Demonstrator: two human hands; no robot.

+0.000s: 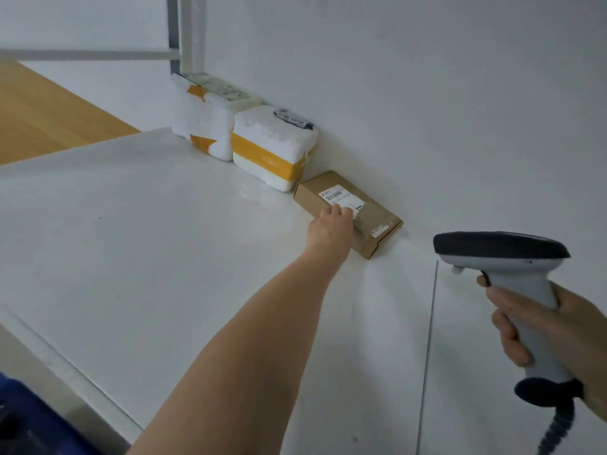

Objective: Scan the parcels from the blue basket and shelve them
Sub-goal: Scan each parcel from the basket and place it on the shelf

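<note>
White shelf [131, 241] carried foam boxes [272, 149] and a flat cardboard box [371, 211] in a row against the back wall. Cardboard box lay label up, long axis along the wall. Scanner [502, 254] sat well right of it, clenched in the right hand [558, 339]. Left hand [331, 226] rested on the box's near top edge; can't tell if it was gripping.

White foam parcels [274, 147] banded yellow; brown box [371, 211].
</note>
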